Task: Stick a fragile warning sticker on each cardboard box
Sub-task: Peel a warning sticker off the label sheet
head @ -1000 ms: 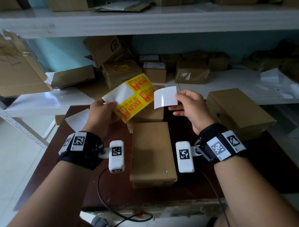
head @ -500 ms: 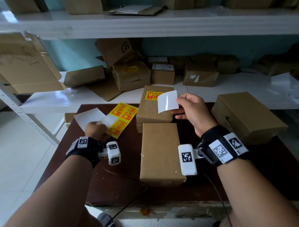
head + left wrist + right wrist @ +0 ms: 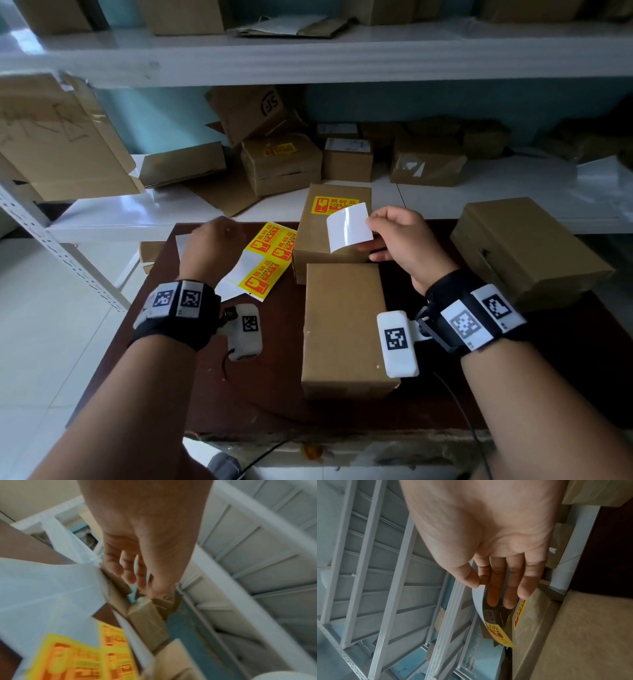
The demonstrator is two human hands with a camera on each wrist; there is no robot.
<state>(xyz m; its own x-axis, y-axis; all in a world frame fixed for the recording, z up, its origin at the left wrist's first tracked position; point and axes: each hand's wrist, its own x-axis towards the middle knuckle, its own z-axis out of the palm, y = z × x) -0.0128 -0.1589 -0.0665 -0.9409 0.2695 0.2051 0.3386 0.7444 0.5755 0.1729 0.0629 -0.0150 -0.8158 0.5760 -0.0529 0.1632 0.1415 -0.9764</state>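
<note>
My right hand pinches a peeled fragile sticker between thumb and fingers, its white back facing me, above the far box. That box carries a yellow sticker on top. A plain cardboard box lies in front of it, bare on top. The sticker sheet lies flat on the brown table, left of the boxes. My left hand hovers blurred over the sheet's left edge and holds nothing. In the left wrist view its fingers hang relaxed. The right wrist view shows the sticker curling down from the fingers.
A third cardboard box sits at the table's right edge. A white backing paper lies at the far left. Behind the table a white shelf holds several boxes, one of them with a yellow sticker. Wrist cables trail over the front edge.
My left hand brought the sticker sheet down onto the table, let go of it and lifted off. My right hand kept hold of the peeled sticker above the far box.
</note>
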